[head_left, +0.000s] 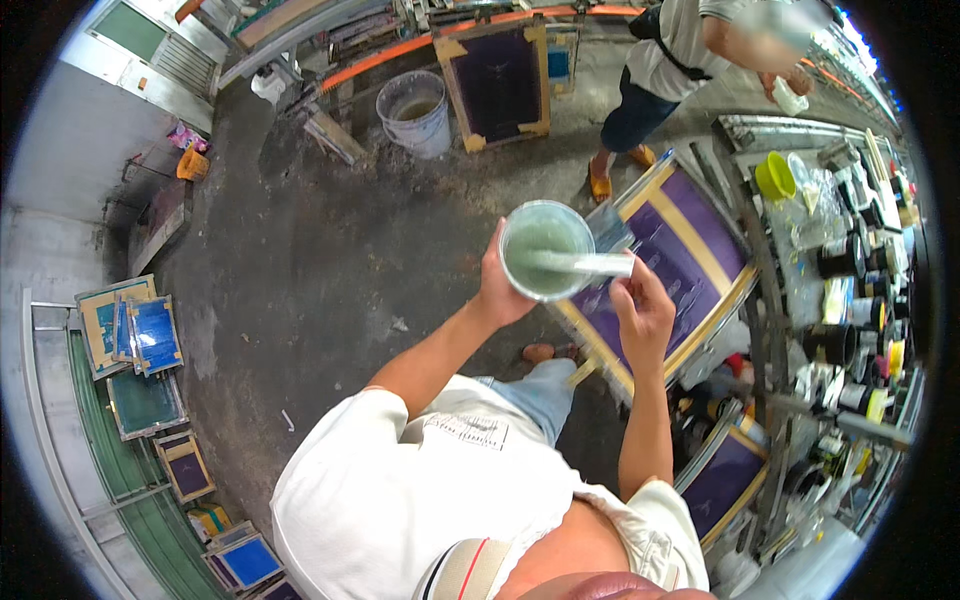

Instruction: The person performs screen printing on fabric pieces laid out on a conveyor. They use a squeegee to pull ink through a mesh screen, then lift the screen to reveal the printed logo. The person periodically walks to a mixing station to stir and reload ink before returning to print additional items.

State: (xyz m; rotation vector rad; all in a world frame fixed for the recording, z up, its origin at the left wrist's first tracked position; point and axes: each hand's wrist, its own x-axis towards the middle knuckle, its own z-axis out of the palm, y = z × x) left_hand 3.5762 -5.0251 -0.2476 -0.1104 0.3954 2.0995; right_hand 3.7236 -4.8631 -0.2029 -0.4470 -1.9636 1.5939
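Note:
My left hand [497, 288] is wrapped around the side of a round plastic tub [548, 293] held up in front of my chest. Pale green, thick-looking liquid [530, 240] fills part of it. In my right hand [646, 305], the fingers pinch the end of a flat white stirring stick [600, 265], whose far end dips into the liquid. Just beyond the tub, to the right, leans a large wooden-framed printing screen [660, 240] with purple mesh and tan tape. A translucent greyish piece [610, 228] shows beside the tub's rim; its kind is unclear.
On the right, a cluttered bench holds a lime-green bowl [775, 177] and several black jars [840, 257]. A stained white bucket [415, 120] and another purple screen [497, 82] stand at the back. Another person [660, 70] stands at back right. Small screens [155, 335] lean at left.

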